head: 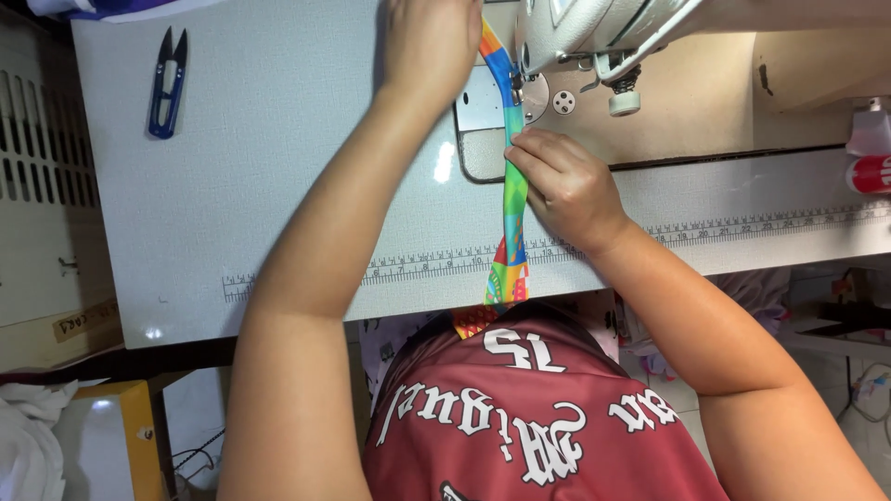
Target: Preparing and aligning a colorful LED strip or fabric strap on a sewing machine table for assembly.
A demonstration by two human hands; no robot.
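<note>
A narrow multicoloured fabric strip [513, 199] runs from the table's front edge up under the presser foot of a white sewing machine [594, 37]. My left hand [429, 42] lies behind the needle at the top of the view, fingers closed over the strip's far end. My right hand [564, 181] presses the strip flat against the table just in front of the metal needle plate [478, 130], fingertips on the strip's right edge.
Blue thread snips [168, 83] lie at the table's far left. A printed ruler [418, 266] runs along the white table's front edge. A red and white spool-like object [870, 172] sits at the right edge. White cloth [28, 431] is piled at the lower left.
</note>
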